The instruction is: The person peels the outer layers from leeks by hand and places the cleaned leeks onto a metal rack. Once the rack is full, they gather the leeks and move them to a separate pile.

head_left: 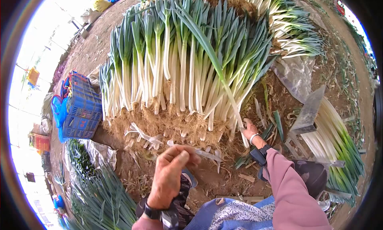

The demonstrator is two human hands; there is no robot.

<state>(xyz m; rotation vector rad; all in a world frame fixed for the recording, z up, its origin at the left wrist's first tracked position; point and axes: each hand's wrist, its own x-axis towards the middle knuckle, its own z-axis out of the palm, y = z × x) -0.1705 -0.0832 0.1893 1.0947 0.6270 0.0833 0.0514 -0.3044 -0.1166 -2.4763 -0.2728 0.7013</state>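
A long leek (217, 66) slants across the front of a big pile of leeks (179, 62), its white root end down at the right. My right hand (250, 130) is closed at that white end, reaching out at the pile's lower right edge. In front of the roots (175, 122), my left hand (171, 170) is raised with thumb and fingers curled together. A pale, thin peeled strip (209, 154) shows just beside its fingertips; whether the fingers hold it cannot be made out. More whitish peelings (143, 136) lie on the roots.
A blue plastic crate (81, 110) stands at the left. Green leek tops (103, 198) lie lower left. At the right, trimmed leeks (333, 138) rest in a metal-sided holder (309, 110). Another leek heap (295, 30) is behind. Leaf scraps and wood chips litter the soil.
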